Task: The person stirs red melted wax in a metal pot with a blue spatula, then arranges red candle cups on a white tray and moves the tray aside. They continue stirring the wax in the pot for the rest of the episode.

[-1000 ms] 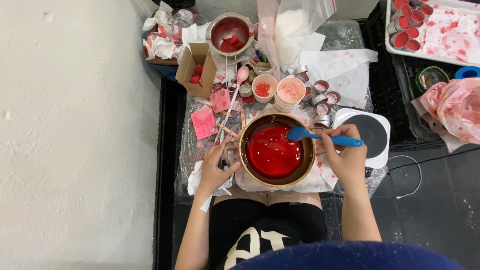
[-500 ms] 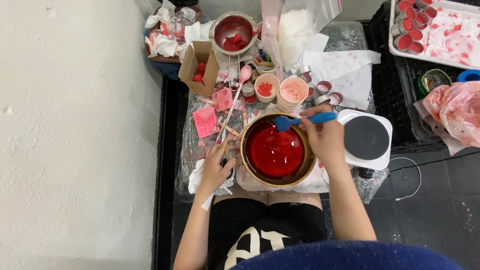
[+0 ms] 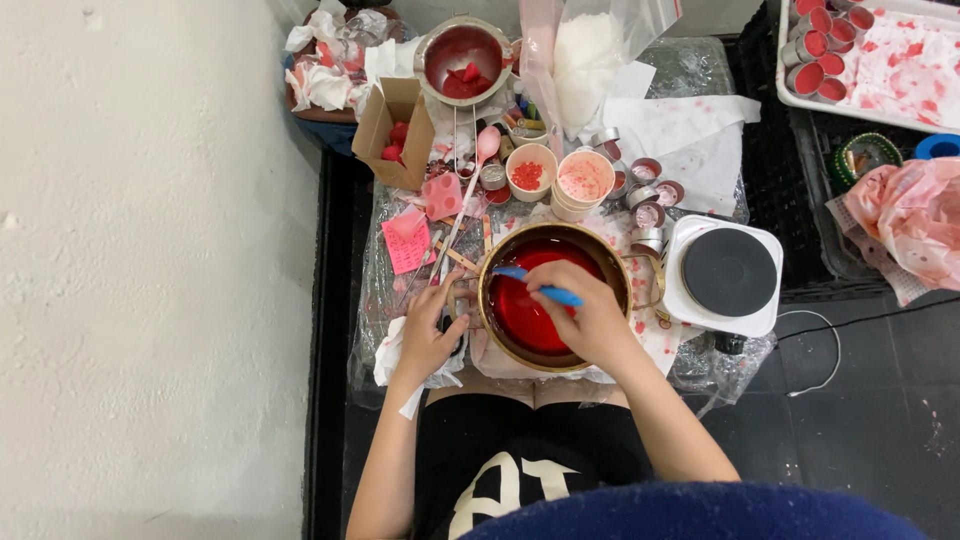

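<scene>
The bench (image 3: 690, 70) is covered with clear plastic sheet and carries many things. The largest one near the person is a round metal pot (image 3: 553, 295) with a brass-coloured rim, which stands at the near edge of the bench, just in front of the person's lap. It is filled with a glossy red liquid (image 3: 520, 310).

The right hand (image 3: 590, 320) is over the pot, with its fingers curled closed around a blue spatula (image 3: 535, 285); the blue tip lies over the red liquid near the far left side of the pot. The left hand (image 3: 430, 330) rests at the left outside wall of the pot, fingers half bent and together, touching the rim or the handle there (I cannot tell which), on white paper.

Just right of the pot stands a small white hot plate (image 3: 722, 275) with a black round disc. At the far side of the bench is a smaller steel pot (image 3: 462, 60) with red pieces inside. Left of it, an open cardboard box (image 3: 397, 135) holds red lumps. Between the two pots stand two paper cups: a cup (image 3: 585, 182) with pink residue, and a smaller cup (image 3: 528, 170) with red crumbs. Several little metal tins (image 3: 648, 192) lie to the right of these cups.
</scene>
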